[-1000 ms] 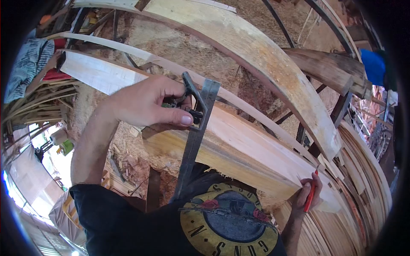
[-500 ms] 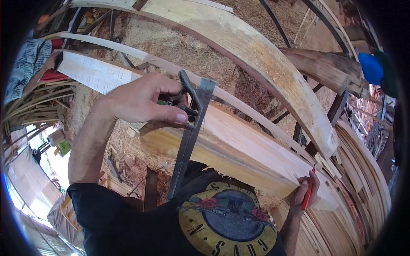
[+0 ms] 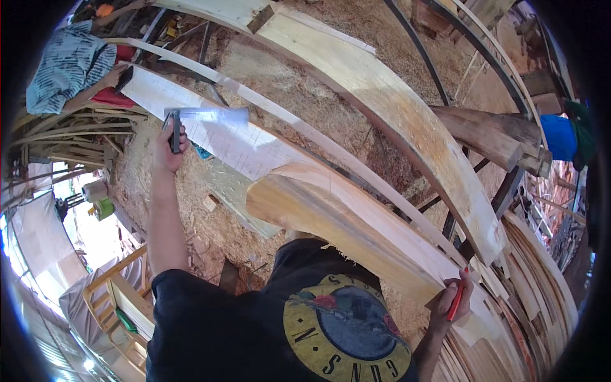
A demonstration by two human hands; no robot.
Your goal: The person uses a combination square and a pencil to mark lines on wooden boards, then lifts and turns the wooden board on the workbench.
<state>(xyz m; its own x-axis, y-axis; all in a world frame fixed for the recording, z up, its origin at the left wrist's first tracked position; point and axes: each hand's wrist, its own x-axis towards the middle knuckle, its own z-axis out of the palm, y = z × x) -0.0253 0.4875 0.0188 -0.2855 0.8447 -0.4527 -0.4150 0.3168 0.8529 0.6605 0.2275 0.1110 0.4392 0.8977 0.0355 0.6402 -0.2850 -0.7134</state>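
Note:
My left hand is closed around the dark head of a combination square. The square's blurred metal blade extends to the right over a pale plank with thin lines across it. At the lower right, my right hand grips a red pencil beside the near end of the timber. A thick timber with a yellowish, rough-edged face lies before my body, against the pale plank. My right fingertips are partly hidden.
A large curved timber arches across the back, above a floor of wood shavings. Another person in a patterned shirt is at the plank's far end. Stacked boards lie at right; a wooden chair stands lower left.
My left hand has moved left and away from my body with the square, whose blade has swung from pointing toward me to lying over the plank. My right hand still holds the pencil.

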